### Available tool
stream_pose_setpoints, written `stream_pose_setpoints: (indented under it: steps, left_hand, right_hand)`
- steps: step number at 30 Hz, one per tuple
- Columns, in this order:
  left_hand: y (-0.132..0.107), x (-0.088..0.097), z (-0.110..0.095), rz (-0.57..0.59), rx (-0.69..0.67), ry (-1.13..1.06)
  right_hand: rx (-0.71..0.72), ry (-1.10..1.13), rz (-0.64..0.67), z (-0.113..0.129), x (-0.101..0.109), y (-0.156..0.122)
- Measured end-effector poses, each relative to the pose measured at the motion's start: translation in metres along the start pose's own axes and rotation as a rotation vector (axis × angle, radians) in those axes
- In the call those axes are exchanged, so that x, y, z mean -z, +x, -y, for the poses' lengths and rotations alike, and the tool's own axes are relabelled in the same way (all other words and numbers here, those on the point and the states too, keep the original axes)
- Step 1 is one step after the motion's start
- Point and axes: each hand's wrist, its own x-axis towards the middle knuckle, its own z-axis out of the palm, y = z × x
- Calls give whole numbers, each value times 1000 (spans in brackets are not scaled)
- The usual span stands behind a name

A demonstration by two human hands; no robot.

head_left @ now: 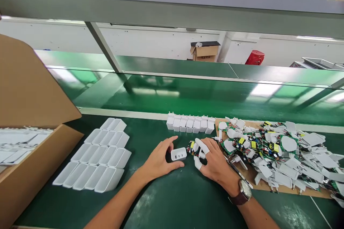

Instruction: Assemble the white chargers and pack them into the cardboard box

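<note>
My left hand (161, 155) is curved around a white charger housing (178, 154) with port slots in its face. The thumb lies along its near side, the index finger is raised, and the other fingers are partly hidden behind it. Just to the right, my right hand (213, 157), with white covers on some fingertips, grips a small circuit board (191, 147) carrying yellow and dark components. The board's far end is hidden under the fingers. A narrow gap separates board and housing.
Rows of open white housings (94, 161) stand at left, beside a cardboard box (40, 161) of white parts. A row of white chargers (189, 124) stands behind my hands. Circuit boards with white plates (288, 144) are heaped at right on cardboard. A metal beam (172, 5) crosses above.
</note>
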Motion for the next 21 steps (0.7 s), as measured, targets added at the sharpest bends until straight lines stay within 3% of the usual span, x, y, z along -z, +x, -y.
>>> stream_pose_setpoints:
  steps: [5,7,13,18,21]
  left_hand:
    - [-2,7,-13,288,-106,-41]
    - [-1,6,-18,312,-148,-48]
    - [3,-6,-10,-63,-192,-52]
    - [4,-11,3,-133,-279,6]
    - [5,-11,1,-155,-326,53]
  right_hand:
    - [-10,-21,44,-5,-4,-2]
    - [-9,-20,31,-5,-4,-2]
    - [-100,57,-155,8,8,-1]
    - [52,143,-109,25,8,-2]
    - [50,94,-87,27,2,-6]
